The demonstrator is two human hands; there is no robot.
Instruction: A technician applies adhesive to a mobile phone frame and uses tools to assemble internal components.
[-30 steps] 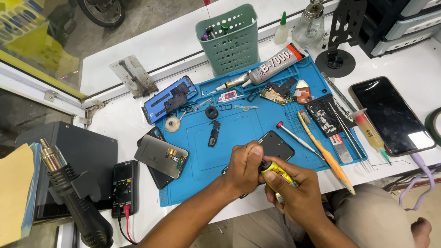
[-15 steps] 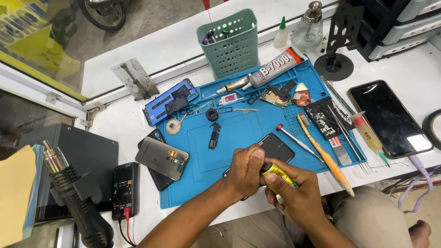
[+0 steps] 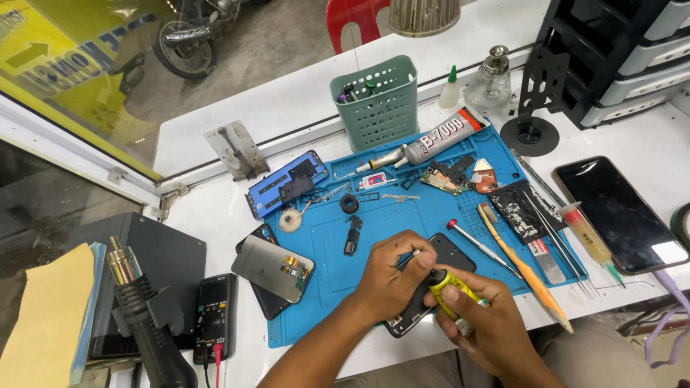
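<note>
My left hand (image 3: 392, 276) rests on a dark phone back panel (image 3: 440, 267) lying on the blue work mat (image 3: 402, 215), fingers pinched at the black nozzle of a small yellow glue tube (image 3: 454, 296). My right hand (image 3: 485, 323) grips the tube's body, tilted toward the panel. Most of the panel is hidden under both hands. A red-tipped screwdriver (image 3: 480, 248) lies just right of the panel.
On the mat: a large grey glue tube (image 3: 438, 139), circuit board (image 3: 445, 176), small parts, orange pry tool (image 3: 525, 269), tweezers. A green basket (image 3: 375, 108), blue phone frame (image 3: 286, 183), screen (image 3: 273, 269), multimeter (image 3: 214, 316), hot-air gun (image 3: 147, 323) and black phone (image 3: 624, 214) surround it.
Both hands have stayed over the phone panel with the yellow tube; only slight finger shifts at the nozzle. The view has drifted a little.
</note>
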